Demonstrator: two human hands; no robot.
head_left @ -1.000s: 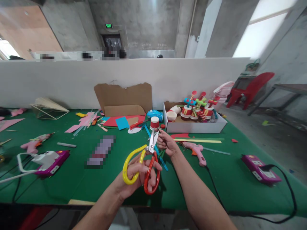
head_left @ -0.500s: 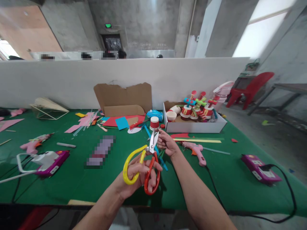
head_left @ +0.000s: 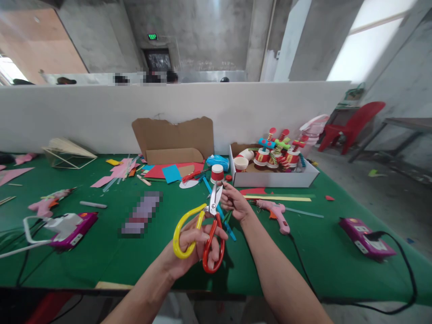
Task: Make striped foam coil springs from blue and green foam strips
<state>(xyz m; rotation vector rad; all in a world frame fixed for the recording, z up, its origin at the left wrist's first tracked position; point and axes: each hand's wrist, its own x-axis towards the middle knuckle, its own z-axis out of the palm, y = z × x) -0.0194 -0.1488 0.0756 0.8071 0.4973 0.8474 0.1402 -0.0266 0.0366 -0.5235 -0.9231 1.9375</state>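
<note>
My left hand [head_left: 191,247] holds scissors [head_left: 213,207] with one yellow and one red handle, fingers through the loops. The blades point away from me and stand slightly apart. My right hand [head_left: 235,202] is closed in a pinch beside the blade tips; what lies between its fingertips is too small to make out. Narrow green strips [head_left: 227,217] show just below that hand. Under the scissors and right hand, a long blue strip [head_left: 230,230] lies on the green table. A red and white paper cup [head_left: 217,173] stands upside down beyond the blades.
A white box [head_left: 275,180] with several cup figures stands at back right. Pink glue guns lie right [head_left: 277,213] and left [head_left: 47,203]. Purple power strips sit right [head_left: 367,238] and left [head_left: 76,231]. Brown cardboard [head_left: 173,137] leans against the white partition [head_left: 84,108].
Both hands and the scissors stay almost in place, with only a very slight shift. The things on the table around them have not visibly moved.
</note>
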